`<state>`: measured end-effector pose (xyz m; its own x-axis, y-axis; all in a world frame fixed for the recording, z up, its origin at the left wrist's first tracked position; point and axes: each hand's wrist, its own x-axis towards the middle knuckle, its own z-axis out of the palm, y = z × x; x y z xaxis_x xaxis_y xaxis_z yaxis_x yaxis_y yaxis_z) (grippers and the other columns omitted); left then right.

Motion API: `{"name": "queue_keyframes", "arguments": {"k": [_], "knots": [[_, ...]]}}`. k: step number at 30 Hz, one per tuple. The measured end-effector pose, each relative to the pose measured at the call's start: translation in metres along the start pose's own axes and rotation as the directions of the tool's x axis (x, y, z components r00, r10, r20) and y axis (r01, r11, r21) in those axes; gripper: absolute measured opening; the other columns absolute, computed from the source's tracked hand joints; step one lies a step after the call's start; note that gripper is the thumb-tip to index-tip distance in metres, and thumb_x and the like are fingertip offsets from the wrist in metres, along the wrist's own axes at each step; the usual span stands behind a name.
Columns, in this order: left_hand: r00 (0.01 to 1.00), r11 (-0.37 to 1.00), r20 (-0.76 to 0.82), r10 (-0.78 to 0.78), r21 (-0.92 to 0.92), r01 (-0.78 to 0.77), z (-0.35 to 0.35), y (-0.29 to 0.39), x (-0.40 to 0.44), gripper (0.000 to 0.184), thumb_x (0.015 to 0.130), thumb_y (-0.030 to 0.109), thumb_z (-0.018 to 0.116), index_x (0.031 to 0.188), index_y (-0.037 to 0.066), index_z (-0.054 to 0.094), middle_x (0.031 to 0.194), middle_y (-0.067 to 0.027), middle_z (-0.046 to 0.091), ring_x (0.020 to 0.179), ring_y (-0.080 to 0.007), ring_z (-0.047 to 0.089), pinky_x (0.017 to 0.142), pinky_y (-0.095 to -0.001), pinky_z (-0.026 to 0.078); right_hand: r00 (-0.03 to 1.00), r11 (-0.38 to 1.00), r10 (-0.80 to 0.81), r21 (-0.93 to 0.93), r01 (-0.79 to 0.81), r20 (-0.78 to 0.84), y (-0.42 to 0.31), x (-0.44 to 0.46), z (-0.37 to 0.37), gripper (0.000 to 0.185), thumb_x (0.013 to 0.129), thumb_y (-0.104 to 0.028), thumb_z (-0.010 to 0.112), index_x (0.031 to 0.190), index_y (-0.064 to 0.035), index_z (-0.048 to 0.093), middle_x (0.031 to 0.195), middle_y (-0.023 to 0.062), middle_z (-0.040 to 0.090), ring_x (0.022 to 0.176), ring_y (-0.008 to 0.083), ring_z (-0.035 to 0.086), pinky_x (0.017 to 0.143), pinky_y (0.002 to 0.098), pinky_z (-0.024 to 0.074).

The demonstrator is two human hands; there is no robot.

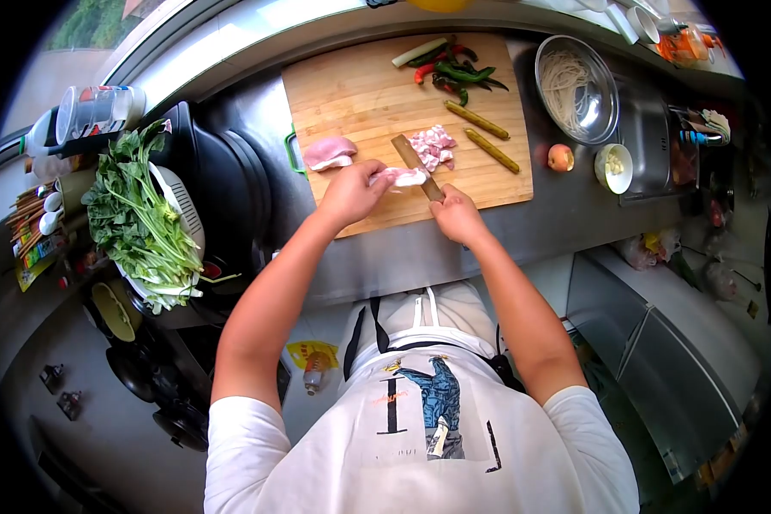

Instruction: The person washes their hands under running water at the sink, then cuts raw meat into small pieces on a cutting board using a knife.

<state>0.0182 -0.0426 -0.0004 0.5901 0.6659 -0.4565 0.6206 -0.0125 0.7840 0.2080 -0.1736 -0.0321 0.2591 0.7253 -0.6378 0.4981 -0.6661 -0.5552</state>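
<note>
My left hand (351, 194) has its fingers closed on a strip of raw pork (404, 177), pink with a white fatty side. A kitchen knife (409, 153) is gripped in my right hand (458, 216), its blade against the end of that strip. Just beyond the blade lies a pile of diced pork (433, 147). Left of these, a larger pork chunk (329, 152) rests on the wooden cutting board (360, 94). Two long olive-green pickled-looking sticks (493, 151) lie to the right of the dice. Part of the knife handle is hidden by my fingers.
Red and green chili peppers (463, 74) sit at the board's far side. To the right are a metal bowl of noodles (604, 103), a round reddish vegetable (560, 158), a small white bowl (623, 171) and a sink (647, 128). Leafy greens (137, 214) fill a white basket at left.
</note>
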Motion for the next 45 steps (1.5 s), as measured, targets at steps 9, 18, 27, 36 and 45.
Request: {"name": "queue_keyframes", "arguments": {"k": [9, 18, 27, 36, 45], "knots": [[0.845, 0.915, -0.459, 0.273, 0.396, -0.08, 0.028, -0.013, -0.021, 0.014, 0.082, 0.018, 0.07, 0.085, 0.004, 0.069, 0.095, -0.014, 0.064, 0.096, -0.0339, 0.059, 0.083, -0.0432, 0.048, 0.999, 1.0, -0.013, 0.02, 0.014, -0.042, -0.011, -0.009, 0.003, 0.021, 0.085, -0.019, 0.055, 0.093, 0.0012, 0.056, 0.085, 0.0292, 0.064, 0.086, 0.0463, 0.062, 0.077, 0.0478, 0.0497], [0.822, 0.895, -0.421, 0.384, 0.39, -0.218, 0.051, -0.024, -0.01, 0.01, 0.081, 0.015, 0.07, 0.084, 0.006, 0.069, 0.089, -0.0072, 0.061, 0.091, -0.0286, 0.058, 0.078, -0.0393, 0.049, 0.994, 0.998, -0.008, -0.071, 0.0, -0.109, -0.04, -0.033, 0.026, 0.016, 0.088, -0.013, 0.054, 0.096, 0.0008, 0.052, 0.083, 0.0291, 0.063, 0.082, 0.0467, 0.062, 0.075, 0.0505, 0.0495], [0.796, 0.879, -0.439, 0.417, 0.417, -0.23, 0.063, -0.036, -0.01, 0.014, 0.084, 0.014, 0.067, 0.092, 0.002, 0.067, 0.095, -0.008, 0.06, 0.086, -0.0273, 0.059, 0.07, -0.0402, 0.052, 0.996, 0.965, 0.052, -0.252, -0.068, -0.068, -0.031, -0.057, 0.018, 0.016, 0.086, -0.009, 0.05, 0.099, 0.0005, 0.046, 0.083, 0.0278, 0.065, 0.082, 0.0483, 0.063, 0.075, 0.0564, 0.0489], [0.836, 0.866, -0.341, 0.431, 0.417, -0.277, 0.061, -0.042, -0.01, 0.008, 0.081, 0.009, 0.069, 0.087, 0.005, 0.069, 0.097, -0.0058, 0.063, 0.088, -0.0275, 0.059, 0.074, -0.0377, 0.052, 0.996, 0.949, -0.044, -0.314, 0.019, -0.074, -0.07, 0.003, 0.029, 0.017, 0.09, -0.011, 0.05, 0.102, -0.0002, 0.047, 0.087, 0.0259, 0.067, 0.085, 0.046, 0.064, 0.075, 0.0549, 0.0498], [0.809, 0.91, -0.453, 0.375, 0.348, -0.226, 0.062, -0.037, -0.014, 0.012, 0.081, 0.012, 0.071, 0.09, 0.004, 0.068, 0.098, -0.0097, 0.062, 0.088, -0.0286, 0.06, 0.076, -0.0387, 0.051, 0.988, 0.974, 0.007, -0.224, -0.041, -0.153, -0.026, -0.037, 0.01, 0.014, 0.089, -0.012, 0.049, 0.097, -0.0016, 0.049, 0.082, 0.0285, 0.064, 0.082, 0.0494, 0.062, 0.075, 0.0563, 0.048]]}}
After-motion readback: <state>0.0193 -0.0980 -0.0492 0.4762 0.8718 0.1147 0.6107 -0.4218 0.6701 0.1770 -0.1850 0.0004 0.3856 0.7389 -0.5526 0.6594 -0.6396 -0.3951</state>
